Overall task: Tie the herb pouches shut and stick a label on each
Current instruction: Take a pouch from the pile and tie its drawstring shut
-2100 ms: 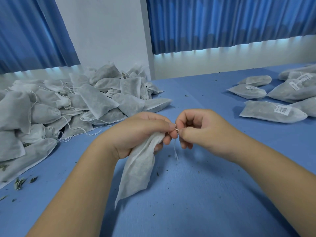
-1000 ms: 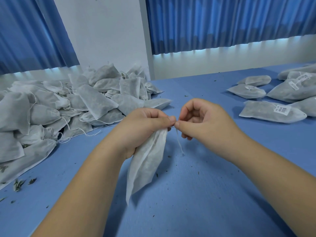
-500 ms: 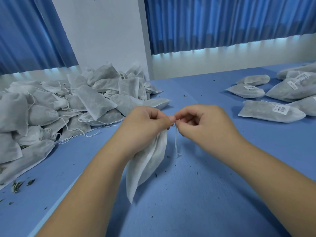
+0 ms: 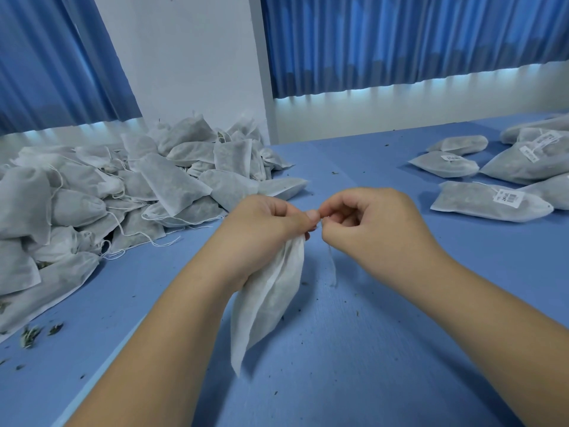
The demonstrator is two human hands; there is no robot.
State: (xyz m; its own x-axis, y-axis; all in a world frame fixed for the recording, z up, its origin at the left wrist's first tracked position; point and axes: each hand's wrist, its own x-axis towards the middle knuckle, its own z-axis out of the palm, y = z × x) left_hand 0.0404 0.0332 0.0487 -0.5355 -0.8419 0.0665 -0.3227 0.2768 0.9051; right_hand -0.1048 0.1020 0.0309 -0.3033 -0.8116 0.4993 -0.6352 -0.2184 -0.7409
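Left grip [image 4: 264, 229] curled tight round the gathered neck of one pouch [image 4: 268, 303], thumb on top; pouch body hangs below that grip, lower corner near the worktop [image 4: 385, 349], touching or not I cannot tell; right grip [image 4: 372, 232] just beside the left, thumb and forefinger pinching the drawstring [image 4: 333, 266] at the neck, loose tail dangling beneath; the knot itself is hidden between the fingertips. Judged step: tying this pouch shut, label not yet on. To do it well: bunch the neck firmly so no herb escapes; draw the string snug against the left thumb before cinching; pull steadily, since so thin a string may slip or snap; check that the knot bites the fabric. Heap of untied pouches [image 4: 123, 195] lies well off to the left of the grips; labelled pouches [image 4: 492, 201] well off to the right, probably where this one belongs once tagged.
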